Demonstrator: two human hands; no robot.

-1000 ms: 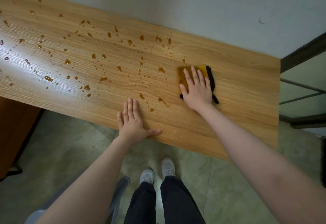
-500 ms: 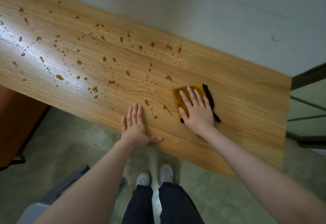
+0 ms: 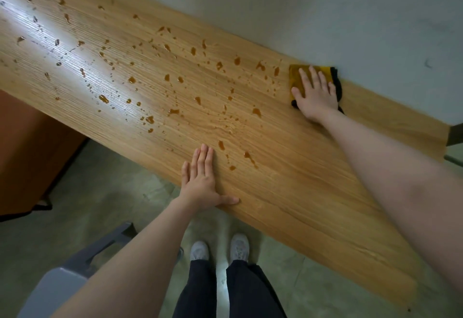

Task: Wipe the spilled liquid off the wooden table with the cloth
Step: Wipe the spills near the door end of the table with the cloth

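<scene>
Starting at the left, a reddish-brown cabinet (image 3: 27, 152) stands below the table's left end, and a grey chair (image 3: 67, 275) shows at the bottom left corner of the view, over the greenish floor (image 3: 105, 192). The wooden table (image 3: 313, 192) runs slantwise from the upper left to the lower right, its far edge against a pale wall (image 3: 300, 4). Amber drops of spilled liquid (image 3: 172, 111) lie scattered over its left and middle parts, thickest toward the middle, with glare from a light across the left end; the right part of the top looks dry. The left hand (image 3: 203, 182) lies flat, palm down, at the near edge of the table, its fingers straight and held together, thumb spread out along the edge, gripping nothing; a few drops sit just beyond and to the right of its fingertips. Below it, two white shoes (image 3: 220, 250) and dark trouser legs stand on the floor. Farther right, at the far edge of the table against the wall, the right hand (image 3: 317, 92) presses flat on the cloth (image 3: 297, 75), fingers spread open on top of it and not curled around it. The cloth is yellow with a black border, lying flat on the wood, just to the right of the nearest drops.
</scene>
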